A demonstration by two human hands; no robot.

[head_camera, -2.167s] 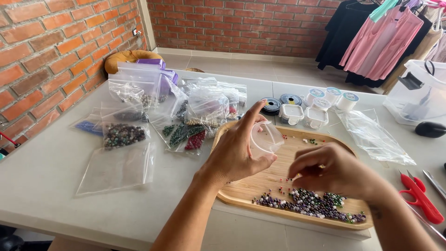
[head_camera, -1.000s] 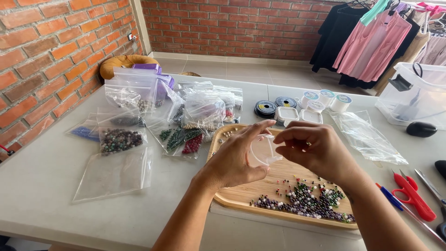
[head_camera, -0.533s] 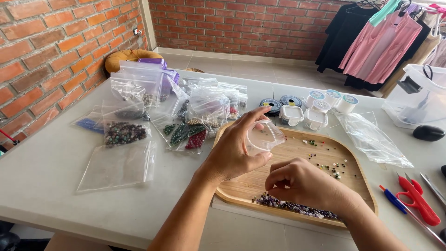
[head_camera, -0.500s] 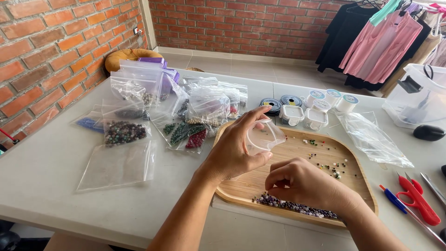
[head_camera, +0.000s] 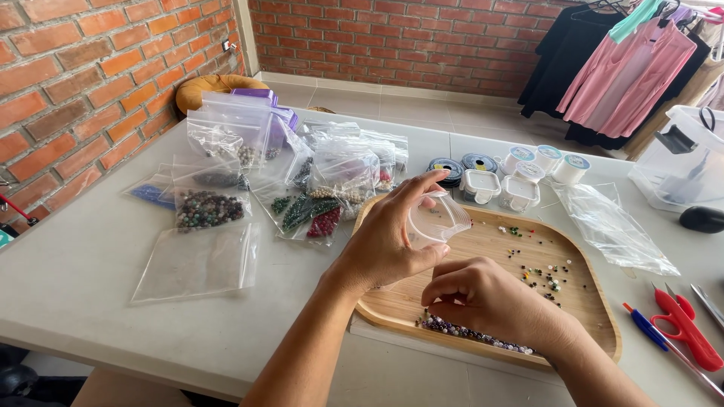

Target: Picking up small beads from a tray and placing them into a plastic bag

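**Hands over a bead tray**

A grey tabletop [head_camera: 90, 279] carries a wooden tray [head_camera: 596, 316] and bags of beads [head_camera: 302, 181]. The left hand [head_camera: 385, 241] holds a clear plastic cup [head_camera: 437, 218] above the tray, fingers gripping it. The right hand [head_camera: 490, 301] rests curled, fingers pinched over the beads [head_camera: 452, 328] at the tray's near edge.

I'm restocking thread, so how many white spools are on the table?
3, in a cluster behind the wooden tray's far edge: the first round white spool, the second right of it, the third farthest right. Others may hide behind the bags.
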